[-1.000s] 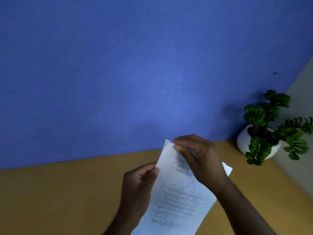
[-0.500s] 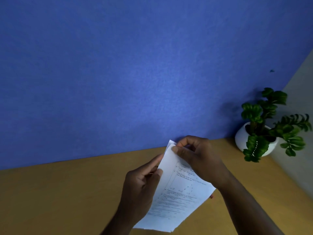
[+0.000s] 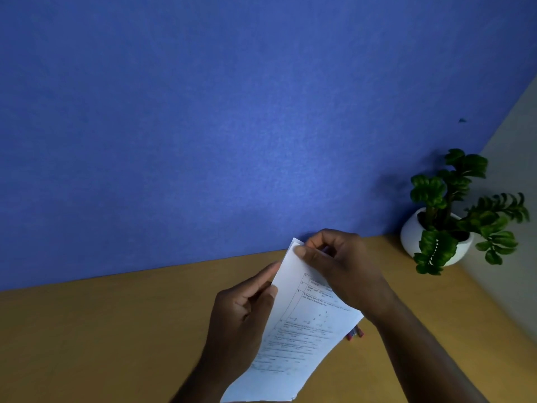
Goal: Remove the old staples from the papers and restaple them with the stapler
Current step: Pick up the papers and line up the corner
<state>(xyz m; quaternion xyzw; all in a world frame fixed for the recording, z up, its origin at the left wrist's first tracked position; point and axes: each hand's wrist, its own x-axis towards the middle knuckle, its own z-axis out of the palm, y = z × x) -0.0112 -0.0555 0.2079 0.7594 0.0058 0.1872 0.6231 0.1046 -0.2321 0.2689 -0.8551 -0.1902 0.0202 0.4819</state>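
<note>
A set of white printed papers point(image 3: 293, 341) is held up above the wooden desk point(image 3: 101, 338), tilted with its top corner toward the blue wall. My left hand point(image 3: 241, 318) grips the papers along their left edge, thumb on the front. My right hand point(image 3: 337, 266) pinches the top corner of the papers between thumb and fingers. No staple can be made out at that corner. The stapler is not in view.
A white pot with a green plant point(image 3: 453, 216) stands at the desk's back right corner. A blue wall point(image 3: 232, 126) runs behind the desk. Small red and blue objects point(image 3: 355, 334) poke out under the papers' right edge.
The papers have swung slightly so the lower edge sits further left. My right hand's fingers have curled tighter onto the top corner; my left hand keeps its grip.
</note>
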